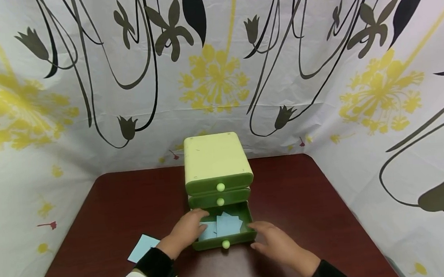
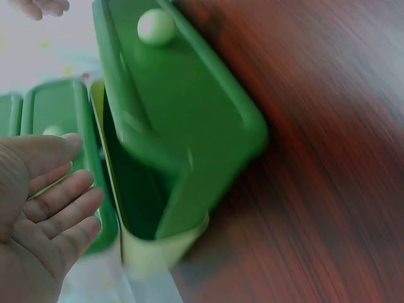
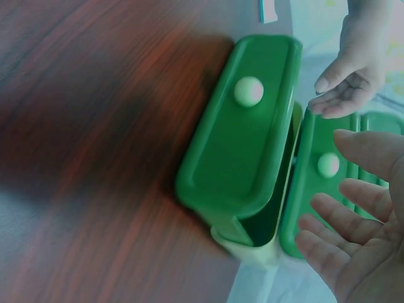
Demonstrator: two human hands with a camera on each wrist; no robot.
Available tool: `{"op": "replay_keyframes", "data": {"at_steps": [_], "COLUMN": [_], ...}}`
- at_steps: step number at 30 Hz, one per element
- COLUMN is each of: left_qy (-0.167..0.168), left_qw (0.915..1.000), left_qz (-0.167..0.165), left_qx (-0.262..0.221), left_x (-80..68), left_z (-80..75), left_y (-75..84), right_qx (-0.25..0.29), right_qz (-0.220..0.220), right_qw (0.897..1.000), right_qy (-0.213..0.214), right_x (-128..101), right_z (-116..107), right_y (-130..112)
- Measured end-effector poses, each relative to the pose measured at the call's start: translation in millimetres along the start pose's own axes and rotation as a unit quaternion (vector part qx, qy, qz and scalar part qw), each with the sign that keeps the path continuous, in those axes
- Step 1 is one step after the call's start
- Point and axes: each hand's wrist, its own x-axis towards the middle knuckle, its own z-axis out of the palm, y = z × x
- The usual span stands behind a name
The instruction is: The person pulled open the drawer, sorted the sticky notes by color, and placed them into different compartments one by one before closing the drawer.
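Observation:
A small chest of drawers (image 1: 216, 155) has a pale yellow top and green drawer fronts with round knobs. Its bottom drawer (image 1: 241, 238) is pulled out, with several light blue paper sheets (image 1: 228, 226) lying inside. My left hand (image 1: 185, 232) hovers by the drawer's left side, fingers over the edge in the head view. On the other side my right hand (image 1: 277, 242) is at the right edge, fingers loosely bent. Both wrist views show the palms, left (image 2: 38, 221) and right (image 3: 366, 240), with relaxed fingers and nothing in them.
A light blue sheet with a dark edge (image 1: 142, 247) lies on the dark red wooden table (image 1: 134, 203), left of the chest and beside my left wrist. White cloth with a plant print (image 1: 219, 88) hangs behind the table and along both sides.

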Motion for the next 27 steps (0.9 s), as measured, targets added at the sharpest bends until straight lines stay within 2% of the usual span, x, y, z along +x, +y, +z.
{"op": "replay_keyframes", "data": {"at_steps": [5,10,16,21,27], "left_qy": [0.031,0.047,0.042,0.03,0.03], "left_qw": [0.9985,0.9945,0.9875,0.9821,0.9751], "left_qz": [-0.046,-0.092,-0.151,-0.185,-0.219], "left_qx": [0.001,0.014,0.015,0.011,0.012], "left_x": [-14.4,-25.8,-39.0,-47.8,-57.6], "left_z": [-15.3,-28.8,-37.9,-41.4,-39.8], "left_y": [-22.8,-48.4,-78.5,-93.9,-112.9], "right_qx": [-0.006,-0.042,-0.066,-0.069,-0.077], "right_qz": [-0.031,-0.074,-0.105,-0.132,-0.144], "right_qw": [0.999,0.996,0.991,0.987,0.984], "right_qy": [-0.021,-0.04,-0.052,-0.06,-0.067], "right_x": [12.7,23.6,33.4,37.2,42.1], "right_z": [5.5,15.1,22.9,25.3,28.3], "right_y": [-18.0,-32.3,-48.5,-62.1,-71.6]}}
